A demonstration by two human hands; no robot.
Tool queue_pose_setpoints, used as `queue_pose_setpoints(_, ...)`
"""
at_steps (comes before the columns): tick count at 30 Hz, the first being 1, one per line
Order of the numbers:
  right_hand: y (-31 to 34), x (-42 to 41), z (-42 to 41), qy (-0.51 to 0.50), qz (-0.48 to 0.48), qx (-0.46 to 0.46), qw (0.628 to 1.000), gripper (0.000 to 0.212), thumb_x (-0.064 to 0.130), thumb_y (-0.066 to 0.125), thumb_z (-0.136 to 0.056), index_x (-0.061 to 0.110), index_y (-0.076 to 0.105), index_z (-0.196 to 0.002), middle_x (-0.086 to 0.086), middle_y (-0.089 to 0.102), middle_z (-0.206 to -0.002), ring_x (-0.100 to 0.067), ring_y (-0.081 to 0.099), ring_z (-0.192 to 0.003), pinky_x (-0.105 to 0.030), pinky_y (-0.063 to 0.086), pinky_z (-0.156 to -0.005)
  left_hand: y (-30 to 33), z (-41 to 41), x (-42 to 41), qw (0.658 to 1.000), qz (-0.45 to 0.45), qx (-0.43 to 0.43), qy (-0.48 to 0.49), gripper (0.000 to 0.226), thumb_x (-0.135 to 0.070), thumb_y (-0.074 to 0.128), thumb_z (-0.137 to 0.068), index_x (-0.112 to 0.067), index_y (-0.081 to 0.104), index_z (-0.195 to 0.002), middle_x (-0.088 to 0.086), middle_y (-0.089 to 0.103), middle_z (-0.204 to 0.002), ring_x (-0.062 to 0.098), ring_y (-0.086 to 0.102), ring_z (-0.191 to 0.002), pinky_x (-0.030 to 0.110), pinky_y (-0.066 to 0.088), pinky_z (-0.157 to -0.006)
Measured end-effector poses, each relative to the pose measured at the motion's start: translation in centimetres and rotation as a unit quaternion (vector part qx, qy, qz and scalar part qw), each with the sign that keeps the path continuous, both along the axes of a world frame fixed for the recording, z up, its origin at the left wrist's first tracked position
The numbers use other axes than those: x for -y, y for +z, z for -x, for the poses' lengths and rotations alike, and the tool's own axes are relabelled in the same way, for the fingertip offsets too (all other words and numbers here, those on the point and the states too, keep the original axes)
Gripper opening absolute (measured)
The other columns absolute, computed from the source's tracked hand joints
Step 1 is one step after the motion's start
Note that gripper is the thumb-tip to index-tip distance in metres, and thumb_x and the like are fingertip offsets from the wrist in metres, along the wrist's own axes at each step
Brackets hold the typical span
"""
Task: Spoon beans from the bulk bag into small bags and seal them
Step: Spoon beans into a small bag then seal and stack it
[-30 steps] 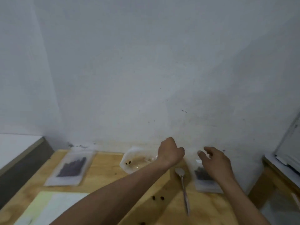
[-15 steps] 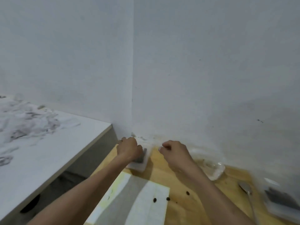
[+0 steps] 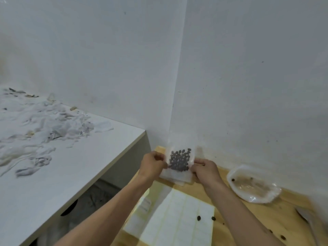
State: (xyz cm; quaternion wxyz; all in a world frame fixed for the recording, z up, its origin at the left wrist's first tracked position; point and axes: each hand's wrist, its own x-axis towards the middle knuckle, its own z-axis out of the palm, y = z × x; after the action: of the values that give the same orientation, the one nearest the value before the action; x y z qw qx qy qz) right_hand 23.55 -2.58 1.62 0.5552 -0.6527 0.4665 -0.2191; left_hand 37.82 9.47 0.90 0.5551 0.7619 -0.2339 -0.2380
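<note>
Hands meet at the far corner of the wooden table (image 3: 287,206), where 2 white walls join. The left hand (image 3: 152,163) pinches the left edge of a small bag (image 3: 179,161) with curled fingers, and the right hand (image 3: 205,170) pinches its right edge the same way. The bag is held upright between them, just off the table, its clear front turned to the camera. Dark beans (image 3: 179,160) fill its middle in a tight patch; the plastic above and below them looks bare. More flat clear bags (image 3: 174,179) lie on the table directly beneath it, touching the lower edge of the held one or nearly so; which cannot be told.

Near the person, a white label sheet (image 3: 179,226) lies flat on the wood, with 2 loose beans (image 3: 198,218) at its right edge and a few more scattered on the table further right. To the right, against the wall, sits the bulk bag (image 3: 253,187), crumpled and open, almost spent, with a few beans left inside. At the right edge a grey object shows only in part and cannot be identified.

On the left stands a higher white counter (image 3: 74,167), with a heap of crumpled white plastic (image 3: 40,125) at its far left.
</note>
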Motion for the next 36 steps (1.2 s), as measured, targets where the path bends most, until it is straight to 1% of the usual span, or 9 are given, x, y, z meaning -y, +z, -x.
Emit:
queue_pose_setpoints(4, 1.6, -0.4, 0.5, 0.016, 0.011, 0.073, 0.997, 0.016, 0.001, 0.065, -0.093, 0.013, 0.073, -0.099, -0.007, 0.072, -0.098, -0.021, 0.064, -0.091, -0.028, 0.053, -0.073, 1.6, -0.3, -0.4, 0.995, 0.098, -0.024, -0.018, 0.033, -0.038, 0.081, -0.083, -0.021, 0.068, -0.108, 0.004, 0.073, -0.099, 0.021, 0.07, -0.094, 0.042, 0.055, -0.09)
queue_pose_setpoints(7, 2.0, -0.9, -0.2, 0.055, 0.036, 0.087, 0.994, 0.011, 0.007, 0.072, -0.09, 0.014, 0.075, -0.097, -0.005, 0.074, -0.1, -0.023, 0.068, -0.096, -0.033, 0.054, -0.078, 2.8, -0.8, -1.0, 0.983, 0.182, -0.02, -0.005, 0.03, -0.038, 0.076, -0.089, -0.009, 0.072, -0.094, 0.007, 0.074, -0.086, 0.019, 0.069, -0.084, 0.047, 0.055, -0.093)
queue_pose_setpoints(11, 1.8, -3.0, -0.8, 0.09, 0.14, -0.003, 0.986, 0.018, 0.021, 0.075, -0.087, 0.02, 0.068, -0.104, 0.006, 0.068, -0.1, -0.013, 0.064, -0.095, -0.032, 0.054, -0.085, 3.2, -1.7, -2.2, 0.965, 0.249, -0.016, 0.08, 0.014, -0.025, 0.072, -0.094, -0.013, 0.074, -0.087, 0.01, 0.077, -0.088, 0.018, 0.072, -0.086, 0.039, 0.055, -0.088)
queue_pose_setpoints(13, 1.7, -4.5, -1.0, 0.173, 0.197, -0.057, 0.963, 0.002, 0.018, 0.074, -0.087, 0.019, 0.074, -0.089, 0.007, 0.069, -0.09, -0.009, 0.063, -0.084, -0.022, 0.052, -0.074, 3.2, -2.3, -3.0, 0.959, 0.263, -0.019, 0.105, 0.012, -0.023, 0.07, -0.095, -0.012, 0.074, -0.091, 0.006, 0.079, -0.088, 0.014, 0.073, -0.085, 0.031, 0.057, -0.083)
queue_pose_setpoints(15, 1.5, -6.0, -1.7, 0.278, 0.201, -0.126, 0.931, 0.014, 0.019, 0.074, -0.088, 0.008, 0.077, -0.079, 0.0, 0.069, -0.079, -0.012, 0.061, -0.069, -0.017, 0.047, -0.061, 3.1, -2.7, -3.8, 0.959, 0.256, -0.007, 0.123, 0.016, -0.023, 0.069, -0.096, -0.008, 0.074, -0.095, 0.006, 0.079, -0.088, 0.01, 0.072, -0.08, 0.02, 0.054, -0.074)
queue_pose_setpoints(19, 0.8, -8.4, -3.6, 0.349, 0.204, -0.242, 0.882, 0.039, 0.032, 0.077, -0.082, 0.011, 0.061, -0.054, -0.007, 0.06, -0.056, -0.019, 0.056, -0.051, -0.031, 0.048, -0.058, 2.8, -3.1, -5.3, 0.96, 0.244, 0.011, 0.139, 0.016, -0.023, 0.07, -0.096, -0.008, 0.074, -0.096, 0.005, 0.079, -0.088, 0.013, 0.073, -0.083, 0.013, 0.052, -0.069)
queue_pose_setpoints(25, 1.0, -10.2, -4.9, 0.343, 0.23, -0.31, 0.856, 0.017, 0.02, 0.077, -0.071, 0.008, 0.068, -0.062, -0.012, 0.073, -0.066, -0.026, 0.069, -0.057, -0.038, 0.061, -0.061, 3.1, -3.2, -6.9, 0.96, 0.238, 0.01, 0.147, 0.016, -0.024, 0.071, -0.094, -0.009, 0.075, -0.096, 0.003, 0.079, -0.088, 0.012, 0.074, -0.083, 0.01, 0.051, -0.067)
queue_pose_setpoints(31, 1.7, -10.0, -3.9, 0.343, 0.185, -0.253, 0.886, 0.035, 0.022, 0.07, -0.086, 0.011, 0.059, -0.055, -0.006, 0.065, -0.057, -0.016, 0.057, -0.048, -0.024, 0.05, -0.055, 3.1, -2.9, -7.4, 0.96, 0.247, -0.014, 0.128, 0.014, -0.026, 0.073, -0.094, -0.012, 0.075, -0.095, 0.007, 0.079, -0.089, 0.022, 0.075, -0.09, 0.028, 0.055, -0.084)
queue_pose_setpoints(36, 5.1, -8.6, -2.2, 0.282, 0.171, -0.096, 0.939, 0.011, 0.015, 0.076, -0.085, 0.007, 0.072, -0.079, -0.01, 0.077, -0.072, -0.018, 0.074, -0.064, -0.033, 0.064, -0.068, 3.4, -2.1, -6.9, 0.965, 0.24, -0.039, 0.096, 0.016, -0.03, 0.07, -0.095, -0.015, 0.075, -0.093, 0.014, 0.076, -0.092, 0.021, 0.072, -0.084, 0.045, 0.056, -0.091)
